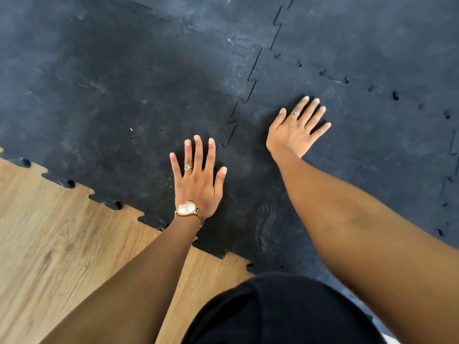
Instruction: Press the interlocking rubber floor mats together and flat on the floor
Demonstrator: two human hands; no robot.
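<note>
Black rubber floor mats with jigsaw edges cover most of the floor. A toothed seam [244, 95] runs from the top middle down to between my hands. My left hand [198, 180], with a watch and a ring, lies flat with fingers spread on the left mat [119, 108], just left of the seam's lower end. My right hand [295, 130], also ringed, lies flat with fingers spread on the right mat [372, 150]. Neither hand holds anything. Another seam [335, 78] runs to the right above my right hand.
Bare wood-look flooring [62, 244] shows at the lower left, bordered by the mats' toothed outer edge [116, 204]. My dark-clothed knee or lap [285, 311] fills the bottom middle. More mats reach the top and right edges.
</note>
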